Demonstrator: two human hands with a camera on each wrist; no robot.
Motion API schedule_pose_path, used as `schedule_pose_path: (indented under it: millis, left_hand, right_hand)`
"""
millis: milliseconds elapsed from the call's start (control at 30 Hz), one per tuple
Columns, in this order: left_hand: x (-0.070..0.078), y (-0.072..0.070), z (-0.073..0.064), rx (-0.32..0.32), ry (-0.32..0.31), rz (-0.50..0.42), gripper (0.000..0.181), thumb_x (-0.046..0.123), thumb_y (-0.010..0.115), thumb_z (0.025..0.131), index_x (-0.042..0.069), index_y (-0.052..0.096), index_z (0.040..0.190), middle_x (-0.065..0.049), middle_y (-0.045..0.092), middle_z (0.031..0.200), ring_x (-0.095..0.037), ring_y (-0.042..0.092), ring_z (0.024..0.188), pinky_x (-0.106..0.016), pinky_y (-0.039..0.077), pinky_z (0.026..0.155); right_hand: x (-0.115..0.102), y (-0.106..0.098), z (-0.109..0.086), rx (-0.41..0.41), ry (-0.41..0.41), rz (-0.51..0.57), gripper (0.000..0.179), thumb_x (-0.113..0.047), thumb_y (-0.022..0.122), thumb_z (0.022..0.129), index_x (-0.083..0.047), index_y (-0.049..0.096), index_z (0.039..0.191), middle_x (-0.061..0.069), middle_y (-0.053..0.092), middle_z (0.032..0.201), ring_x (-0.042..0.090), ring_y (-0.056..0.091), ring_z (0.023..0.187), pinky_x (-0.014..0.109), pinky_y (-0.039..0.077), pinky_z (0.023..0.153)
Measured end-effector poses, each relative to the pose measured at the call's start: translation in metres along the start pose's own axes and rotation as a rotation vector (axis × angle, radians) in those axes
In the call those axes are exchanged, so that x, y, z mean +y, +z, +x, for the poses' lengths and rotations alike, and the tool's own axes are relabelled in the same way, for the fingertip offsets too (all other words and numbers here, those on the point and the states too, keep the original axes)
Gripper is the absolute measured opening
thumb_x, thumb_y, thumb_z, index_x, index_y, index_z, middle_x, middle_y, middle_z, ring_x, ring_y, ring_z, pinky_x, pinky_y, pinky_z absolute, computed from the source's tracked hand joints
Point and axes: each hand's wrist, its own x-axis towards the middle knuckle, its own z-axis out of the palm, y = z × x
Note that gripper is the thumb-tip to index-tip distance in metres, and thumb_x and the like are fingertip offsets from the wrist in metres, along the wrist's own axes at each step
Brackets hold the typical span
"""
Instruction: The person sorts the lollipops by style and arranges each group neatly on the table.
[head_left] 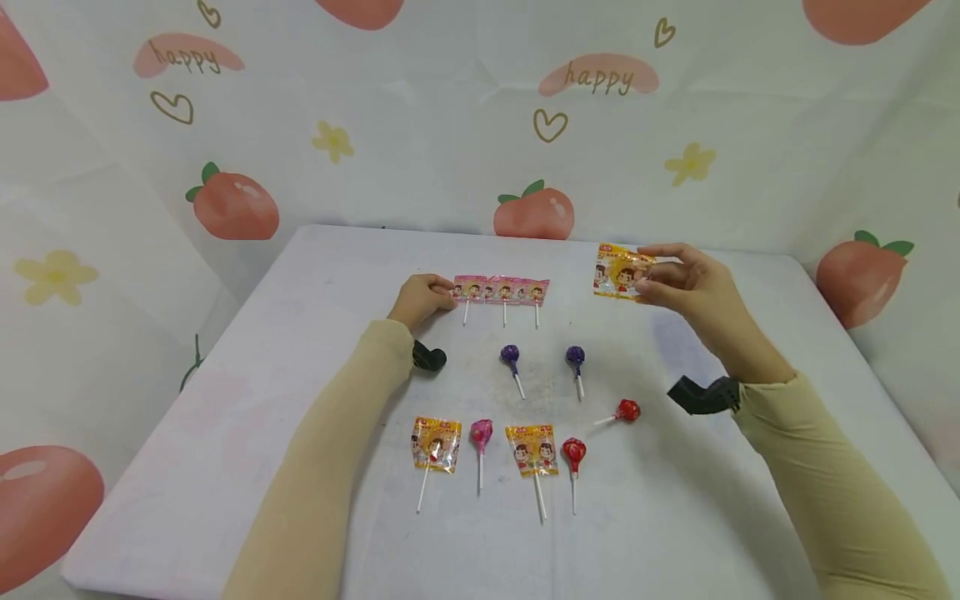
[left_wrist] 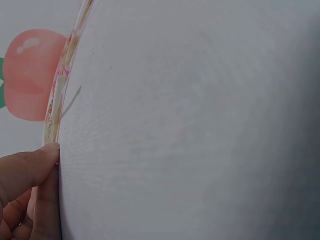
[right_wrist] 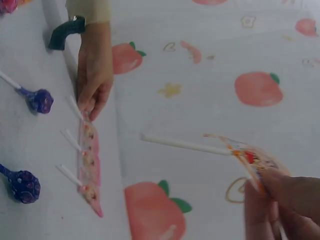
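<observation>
Left hand: grip clamped on the left end of a pink wrapper strip at the far part of the desk. Strip has three joined sections, one white stick out of each, pointing to the near side. Left wrist view is dim and catches the strip edge-on, so the sweets inside can't be made out there.

Right hand: grip pinched, thumb against fingers, on a printed orange packet, raised above the desk at far right, well apart from the strip. One white stick comes out of it, seen in the right wrist view.

Nearer on the desk: two purple lollipops side by side. Closest row, left to right: left orange packet with one stick, pink lollipop, middle orange packet with stick out, red lollipop. Second red lollipop lies sideways, just beyond, to the right.
</observation>
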Motion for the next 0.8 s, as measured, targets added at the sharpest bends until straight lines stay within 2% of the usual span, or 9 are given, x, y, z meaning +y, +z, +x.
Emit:
schedule_pose_path:
  millis: [100,233,567,633,800]
  left_hand:
    - [0.000,0.000,0.000,0.001,-0.004,0.000,0.034,0.011,0.074,0.085,0.007,0.065,0.117,-0.005,0.061,0.095,-0.015,0.053,0.083,-0.025,0.043,0.078]
    - [0.000,0.000,0.000,-0.002,0.003,-0.003,0.034,0.011,0.074,0.084,0.007,0.066,0.117,-0.004,0.060,0.093,-0.014,0.053,0.082,-0.025,0.043,0.078]
    - [0.000,0.000,0.002,-0.014,-0.008,-0.004,0.035,0.011,0.074,0.084,0.007,0.065,0.118,-0.004,0.060,0.094,-0.014,0.053,0.083,-0.025,0.043,0.078]
    - [0.001,-0.001,0.002,-0.015,-0.014,-0.008,0.035,0.011,0.074,0.084,0.007,0.065,0.118,-0.004,0.060,0.094,-0.014,0.052,0.084,-0.025,0.043,0.078]
    - [0.003,-0.002,0.000,-0.014,-0.021,-0.018,0.036,0.009,0.074,0.083,0.007,0.065,0.118,-0.004,0.059,0.092,-0.015,0.051,0.083,-0.025,0.042,0.077]
  right_hand:
    - [0.011,0.004,0.019,0.008,-0.045,0.185,0.041,0.001,0.067,0.087,-0.004,0.055,0.126,-0.003,0.072,0.094,0.009,0.068,0.089,0.021,0.055,0.076]
    - [0.026,0.008,0.041,0.040,-0.039,0.261,0.041,0.001,0.068,0.087,-0.005,0.055,0.125,-0.003,0.072,0.092,0.009,0.067,0.090,0.021,0.055,0.076]
    - [0.067,0.017,0.080,0.037,0.144,0.247,0.044,0.000,0.063,0.090,-0.003,0.048,0.132,-0.006,0.069,0.090,0.007,0.065,0.088,0.018,0.054,0.076]
    - [0.074,0.016,0.085,0.008,0.198,0.253,0.047,0.002,0.062,0.091,-0.002,0.046,0.135,-0.006,0.068,0.089,0.006,0.064,0.088,0.018,0.053,0.076]
    - [0.089,0.016,0.092,-0.101,0.327,0.190,0.053,0.003,0.055,0.095,0.003,0.034,0.144,-0.005,0.065,0.090,0.005,0.062,0.085,0.020,0.053,0.078]
